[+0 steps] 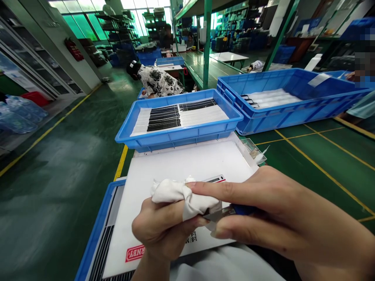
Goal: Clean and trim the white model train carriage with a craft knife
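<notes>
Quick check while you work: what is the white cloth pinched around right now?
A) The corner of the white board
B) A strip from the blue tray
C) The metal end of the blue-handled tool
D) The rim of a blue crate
C: the left hand pinches the cloth over the tool's metal end, whose blue handle sits in the right hand.
</notes>
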{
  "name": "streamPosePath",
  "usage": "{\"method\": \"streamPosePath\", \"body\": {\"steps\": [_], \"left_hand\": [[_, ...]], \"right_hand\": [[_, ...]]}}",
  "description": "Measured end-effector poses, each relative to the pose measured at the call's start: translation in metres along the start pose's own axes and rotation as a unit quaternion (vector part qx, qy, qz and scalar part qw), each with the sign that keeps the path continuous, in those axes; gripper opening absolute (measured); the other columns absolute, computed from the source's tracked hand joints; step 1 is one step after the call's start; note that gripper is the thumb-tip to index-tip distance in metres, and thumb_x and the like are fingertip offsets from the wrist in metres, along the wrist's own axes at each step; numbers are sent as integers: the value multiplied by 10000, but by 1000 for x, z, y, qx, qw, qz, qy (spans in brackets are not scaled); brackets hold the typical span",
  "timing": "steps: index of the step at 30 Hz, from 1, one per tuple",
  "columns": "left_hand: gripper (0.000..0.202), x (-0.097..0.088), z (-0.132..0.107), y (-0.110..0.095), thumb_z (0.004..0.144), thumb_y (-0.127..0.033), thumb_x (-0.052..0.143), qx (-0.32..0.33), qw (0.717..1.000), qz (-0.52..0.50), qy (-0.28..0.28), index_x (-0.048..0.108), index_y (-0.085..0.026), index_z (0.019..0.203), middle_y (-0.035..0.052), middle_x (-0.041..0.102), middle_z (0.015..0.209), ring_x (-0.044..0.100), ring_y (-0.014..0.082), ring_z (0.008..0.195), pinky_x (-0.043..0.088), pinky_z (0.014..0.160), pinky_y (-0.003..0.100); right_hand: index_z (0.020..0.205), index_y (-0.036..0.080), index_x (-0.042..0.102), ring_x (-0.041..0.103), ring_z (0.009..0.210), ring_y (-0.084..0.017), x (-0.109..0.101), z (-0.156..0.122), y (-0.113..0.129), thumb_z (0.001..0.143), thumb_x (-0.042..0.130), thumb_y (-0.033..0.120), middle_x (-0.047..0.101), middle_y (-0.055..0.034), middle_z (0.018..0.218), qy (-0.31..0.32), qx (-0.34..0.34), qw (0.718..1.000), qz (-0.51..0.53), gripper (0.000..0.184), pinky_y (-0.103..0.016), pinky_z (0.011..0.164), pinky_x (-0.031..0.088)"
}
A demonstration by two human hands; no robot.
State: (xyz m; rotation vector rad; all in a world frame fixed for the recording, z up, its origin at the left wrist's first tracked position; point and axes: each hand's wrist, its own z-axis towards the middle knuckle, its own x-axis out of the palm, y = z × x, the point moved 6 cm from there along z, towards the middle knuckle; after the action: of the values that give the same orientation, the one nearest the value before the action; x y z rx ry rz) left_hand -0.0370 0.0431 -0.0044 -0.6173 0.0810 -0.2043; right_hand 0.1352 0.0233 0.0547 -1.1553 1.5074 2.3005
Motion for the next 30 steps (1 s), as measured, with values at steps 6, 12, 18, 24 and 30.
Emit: {"method": "streamPosePath", "body": {"steps": [6, 12, 18, 24, 30], "left_hand": [[387, -1, -3, 1, 947, -203, 734, -11, 1000, 6, -6, 775, -297, 1320, 72, 847, 973, 807, 254, 740, 685, 666, 323], [378, -1, -3, -2, 943, -210, 749, 0, 1000, 10, -15, 780, -276, 1313, 69, 844, 996, 805, 250, 748, 692, 654, 325], [382, -2, -3, 0, 957, -210, 727, 8, 1000, 14, -15, 769, -279, 1330, 55, 844, 1030, 806, 235, 762, 698, 662, 309], [385, -2, -4, 2, 951, -211, 724, -1, 1000, 2, -23, 773, -306, 1321, 65, 849, 989, 808, 261, 742, 692, 656, 343], [392, -3, -6, 4, 952, -237, 728, -14, 1000, 9, -13, 764, -320, 1333, 56, 846, 1015, 808, 252, 771, 693, 669, 335]], "right_hand": [[1436, 343, 695, 675, 643, -109, 0, 0, 1, 1086, 664, 429, 785, 58, 841, 6, -3, 1000, 21, 362, -206, 632, 440], [1416, 316, 714, 644, 605, -95, -1, 1, 1, 1104, 627, 448, 757, 63, 779, -2, -14, 1000, 27, 350, -201, 603, 429], [1421, 299, 708, 676, 631, -101, -1, 2, 3, 1138, 541, 477, 771, 53, 805, -12, -22, 1000, 14, 374, -213, 615, 440], [1443, 286, 690, 589, 571, -84, 0, 2, 2, 1137, 566, 413, 706, 71, 735, 5, -19, 999, 28, 354, -216, 601, 410], [1430, 277, 702, 620, 597, -84, -1, 5, 3, 1142, 537, 469, 718, 58, 745, 0, -23, 1000, 17, 384, -202, 610, 423]]}}
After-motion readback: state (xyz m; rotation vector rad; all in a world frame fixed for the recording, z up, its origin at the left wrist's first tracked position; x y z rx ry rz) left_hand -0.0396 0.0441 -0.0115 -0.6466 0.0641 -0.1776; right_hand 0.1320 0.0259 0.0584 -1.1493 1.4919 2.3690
